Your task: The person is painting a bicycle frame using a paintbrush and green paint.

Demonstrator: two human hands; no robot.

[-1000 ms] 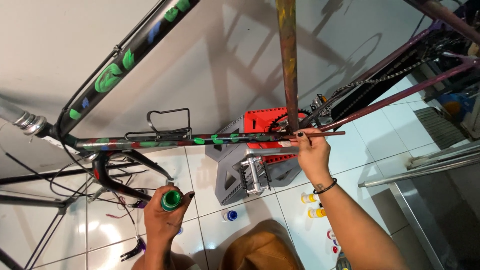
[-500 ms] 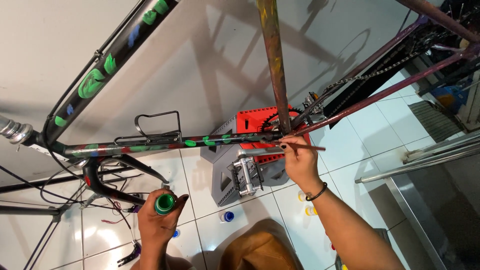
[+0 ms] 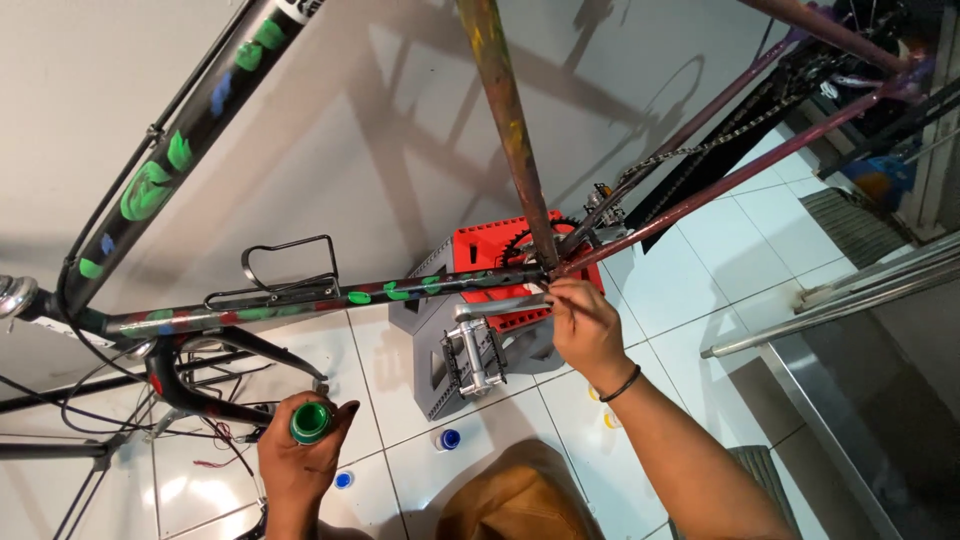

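Below frame (image 3: 420, 285) — two hands: left (image 3: 298, 462) gripping one green pot (image 3: 311, 422).

A small green paint pot (image 3: 311, 422) is held upright in the left hand (image 3: 298, 463), while a thin brush (image 3: 562, 296), mostly hidden, is pinched in the right hand (image 3: 583, 330).

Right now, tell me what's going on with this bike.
A person is painting a bike frame that already carries green and blue patches. The right hand holds a thin brush pinched in its fingers, with the tip at the joint where the tubes meet by the crank. The left hand holds a small green paint pot lower down, away from the frame. More small paint pots stand on the white tiled floor, next to a grey and red toolbox.
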